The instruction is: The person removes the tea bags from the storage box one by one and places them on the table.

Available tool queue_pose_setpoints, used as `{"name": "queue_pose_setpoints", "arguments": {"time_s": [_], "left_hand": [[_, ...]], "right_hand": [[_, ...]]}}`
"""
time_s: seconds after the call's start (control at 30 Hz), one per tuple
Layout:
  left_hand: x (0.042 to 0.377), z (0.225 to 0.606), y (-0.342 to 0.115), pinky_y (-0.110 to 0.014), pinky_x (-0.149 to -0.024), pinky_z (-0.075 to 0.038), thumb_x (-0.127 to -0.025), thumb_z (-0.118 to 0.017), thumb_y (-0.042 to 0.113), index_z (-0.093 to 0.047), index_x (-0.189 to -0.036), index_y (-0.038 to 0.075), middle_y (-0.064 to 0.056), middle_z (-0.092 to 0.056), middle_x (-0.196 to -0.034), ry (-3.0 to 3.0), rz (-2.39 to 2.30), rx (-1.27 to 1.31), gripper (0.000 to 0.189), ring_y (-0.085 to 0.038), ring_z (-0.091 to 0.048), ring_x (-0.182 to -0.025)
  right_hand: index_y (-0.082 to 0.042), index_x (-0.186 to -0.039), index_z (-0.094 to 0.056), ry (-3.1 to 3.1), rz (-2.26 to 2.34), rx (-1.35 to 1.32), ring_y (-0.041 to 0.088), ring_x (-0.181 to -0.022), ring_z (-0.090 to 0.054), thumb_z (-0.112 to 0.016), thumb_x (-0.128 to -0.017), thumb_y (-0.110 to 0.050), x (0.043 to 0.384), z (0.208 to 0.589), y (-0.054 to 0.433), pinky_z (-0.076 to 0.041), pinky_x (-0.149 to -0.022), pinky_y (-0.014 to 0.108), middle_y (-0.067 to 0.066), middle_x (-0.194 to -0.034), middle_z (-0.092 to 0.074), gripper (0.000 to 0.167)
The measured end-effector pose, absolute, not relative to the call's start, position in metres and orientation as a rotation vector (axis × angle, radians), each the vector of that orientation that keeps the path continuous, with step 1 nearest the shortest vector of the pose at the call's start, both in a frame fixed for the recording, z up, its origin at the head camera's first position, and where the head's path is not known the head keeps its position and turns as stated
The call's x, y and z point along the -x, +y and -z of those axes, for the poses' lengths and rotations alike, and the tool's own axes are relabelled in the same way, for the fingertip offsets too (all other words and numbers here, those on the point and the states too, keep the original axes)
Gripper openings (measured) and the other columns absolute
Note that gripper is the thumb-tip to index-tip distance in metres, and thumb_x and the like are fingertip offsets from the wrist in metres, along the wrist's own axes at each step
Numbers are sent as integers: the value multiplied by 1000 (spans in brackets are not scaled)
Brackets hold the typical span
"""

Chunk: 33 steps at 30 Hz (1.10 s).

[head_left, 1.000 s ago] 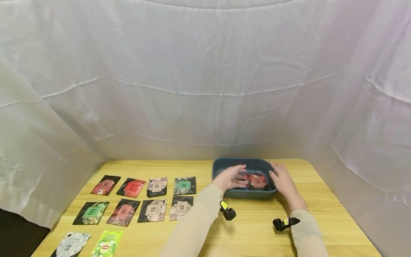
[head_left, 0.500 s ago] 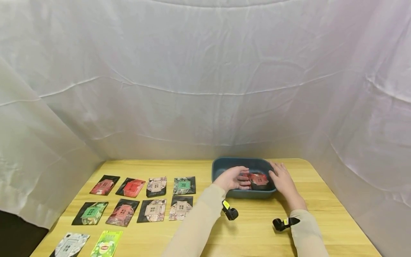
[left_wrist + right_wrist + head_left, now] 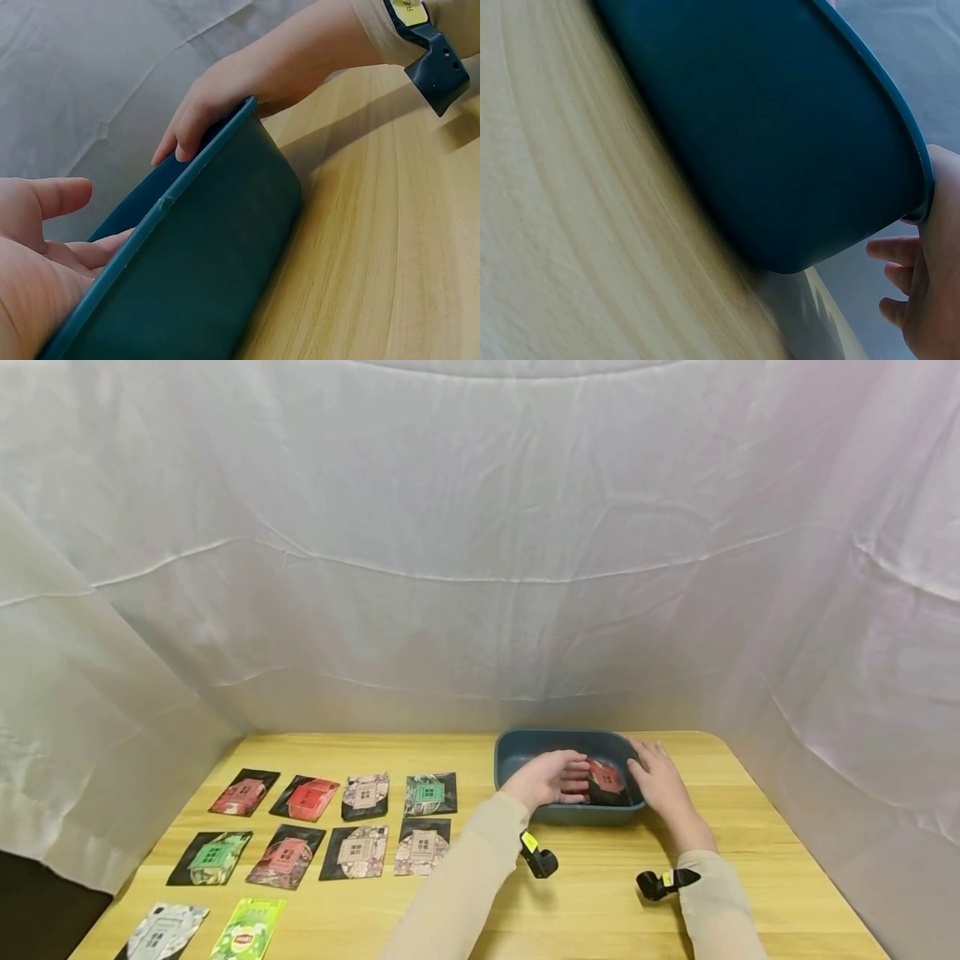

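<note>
A dark blue plastic basin (image 3: 532,741) stands at the back right of the table. Inside it, on the right, lies a black and red tea sachet (image 3: 606,779). My left hand (image 3: 551,778) reaches over the front rim, its loosely extended fingers beside the sachet's left edge; whether more lies beneath is hidden. In the left wrist view its thumb stands apart from the fingers. With my right hand (image 3: 663,785) I hold the basin's right end, the thumb over the rim (image 3: 911,127) and the other fingers (image 3: 896,277) outside.
Several flat sachets lie in rows on the left of the table, among them a red one (image 3: 306,798), a green one (image 3: 431,793) and a bright green-yellow one (image 3: 249,928). Pale cloth (image 3: 480,610) hangs behind and at both sides of the wooden table (image 3: 600,893).
My left hand has shifted slightly right inside the basin. The sachet there has slid right and turned against the right end. My right hand stays in place.
</note>
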<state>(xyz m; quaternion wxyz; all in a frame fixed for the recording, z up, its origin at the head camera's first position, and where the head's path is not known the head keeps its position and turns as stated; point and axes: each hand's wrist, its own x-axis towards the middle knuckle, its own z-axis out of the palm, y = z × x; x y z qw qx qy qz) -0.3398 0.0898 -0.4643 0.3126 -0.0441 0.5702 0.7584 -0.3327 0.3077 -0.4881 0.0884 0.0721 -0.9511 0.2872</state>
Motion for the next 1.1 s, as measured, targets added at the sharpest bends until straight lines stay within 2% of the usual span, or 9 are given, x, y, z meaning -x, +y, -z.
{"name": "queue_pose_setpoints", "arguments": {"time_s": [0.33, 0.77, 1.1], "left_hand": [[334, 451, 82, -53, -112, -38, -98, -53, 24, -51, -136, -2, -20, -53, -141, 1440, -2115, 41, 46, -35, -52, -129], [316, 439, 47, -55, -113, -36, -100, -51, 26, -54, -134, -1, -19, -55, -140, 1420, -2183, -84, 43, -36, -49, -133], [291, 435, 4, -52, -115, -35, -104, -43, 30, -46, -143, 1, -17, -42, -152, 1401, -2155, -213, 49, -36, -40, -140]], "right_hand": [[2, -147, -37, -2836, -870, -212, 55, -143, -15, -44, -101, -22, 335, 490, 309, -15, -116, 66, 35, -148, -34, 52], [2, -147, -37, -2838, -859, -217, 55, -142, -16, -43, -101, -22, 335, 490, 309, -16, -116, 65, 35, -148, -33, 51], [4, -146, -37, -2835, -860, -227, 56, -142, -15, -43, -101, -20, 334, 489, 309, -16, -115, 66, 36, -148, -34, 51]]}}
